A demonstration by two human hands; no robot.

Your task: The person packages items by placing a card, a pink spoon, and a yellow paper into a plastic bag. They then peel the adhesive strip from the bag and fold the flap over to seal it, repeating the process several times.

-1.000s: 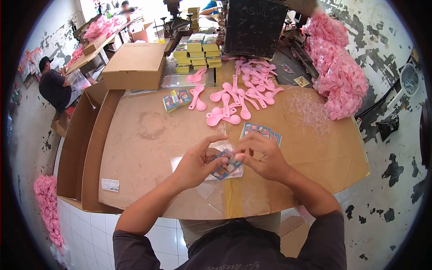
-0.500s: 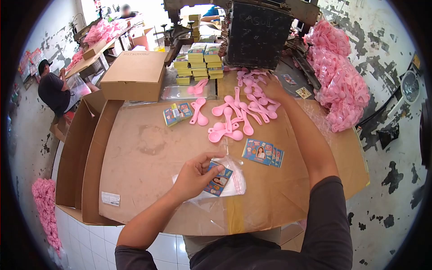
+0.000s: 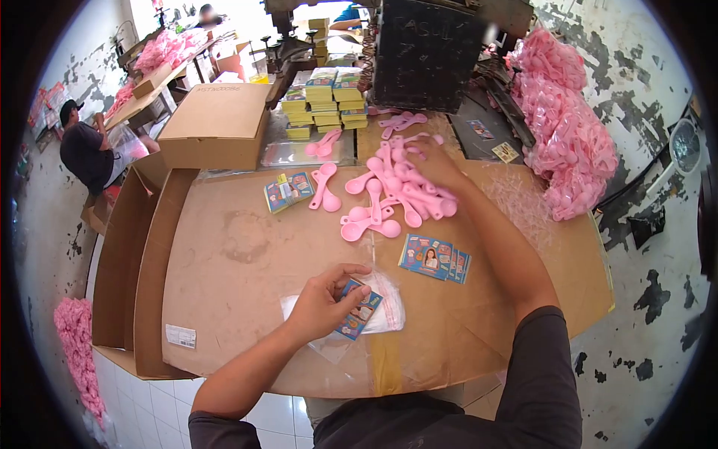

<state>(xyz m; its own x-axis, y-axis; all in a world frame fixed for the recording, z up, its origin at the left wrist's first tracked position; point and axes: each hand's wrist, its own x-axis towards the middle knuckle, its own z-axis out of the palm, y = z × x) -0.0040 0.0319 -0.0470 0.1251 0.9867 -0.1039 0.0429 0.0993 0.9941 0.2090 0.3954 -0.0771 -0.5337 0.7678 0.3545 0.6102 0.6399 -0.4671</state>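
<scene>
My left hand (image 3: pixel 327 303) pinches a small blue printed card (image 3: pixel 359 313) above a stack of clear plastic bags (image 3: pixel 390 303). My right hand (image 3: pixel 434 161) is over the pile of pink spoons (image 3: pixel 396 179), its fingers bent down among them; blur hides whether it grips any. A fan of blue cards (image 3: pixel 430 256) lies right of the bags. Left of the pile are a pair of pink spoons (image 3: pixel 324 187) and a banded bundle of cards (image 3: pixel 289 191).
Stacked card bundles (image 3: pixel 323 97) stand at the back beside a closed carton (image 3: pixel 215 123) and a black machine (image 3: pixel 419 56). Bagged pink spoons (image 3: pixel 565 127) bulge at the right. An open carton (image 3: pixel 120 277) borders the left edge. A person (image 3: pixel 86 150) sits far left.
My right hand has come nearer from the back of the pile, and spoons there have shifted closer together toward the front. My left hand still holds the card.
</scene>
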